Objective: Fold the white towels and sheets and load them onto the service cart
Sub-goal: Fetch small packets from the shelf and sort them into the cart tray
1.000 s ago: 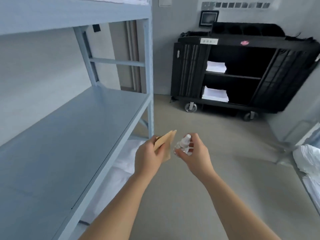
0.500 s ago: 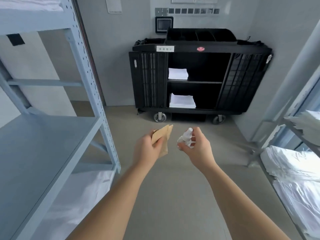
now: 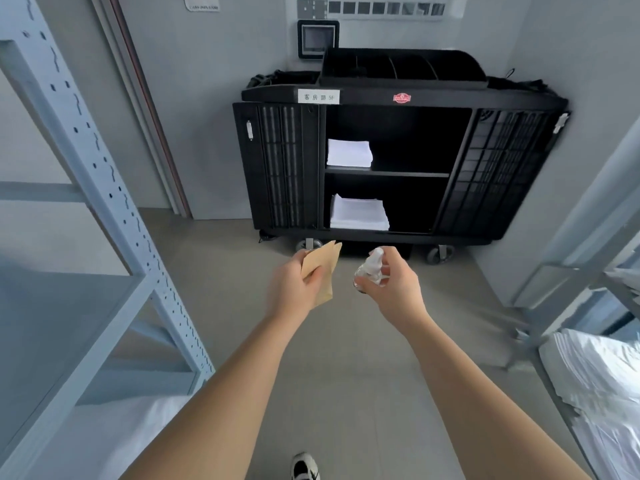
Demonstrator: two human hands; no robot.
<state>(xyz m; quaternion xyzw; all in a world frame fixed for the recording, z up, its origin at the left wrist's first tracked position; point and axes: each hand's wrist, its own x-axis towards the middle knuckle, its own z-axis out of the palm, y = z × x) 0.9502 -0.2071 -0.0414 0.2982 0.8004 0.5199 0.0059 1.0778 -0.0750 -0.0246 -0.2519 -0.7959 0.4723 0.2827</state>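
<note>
Folded white towels sit in two stacks on the cart (image 3: pixel 398 98): upper stack (image 3: pixel 349 153) on the middle shelf, lower stack (image 3: pixel 359 214) on the bottom shelf, both at the left of the open bay, well beyond the fingertips. Unfolded sheets (image 3: pixel 602 382) lie on the right rack, out past the right forearm. Left hand (image 3: pixel 294 289): thumb and fingers pinch a tan packet (image 3: pixel 320 268), its top edge sticking up past the fingertips. Right hand (image 3: pixel 391 285): fingers curled round a small clear spray bottle (image 3: pixel 372 268), nozzle just above the thumb. The two items are close but apart. Judgement: neither hand is free for linen, so the step is probably stowing both items on the cart. Best set them down away from the stacks, bottle upright, so the towels stay dry; then turn to the sheets with both hands free.
</note>
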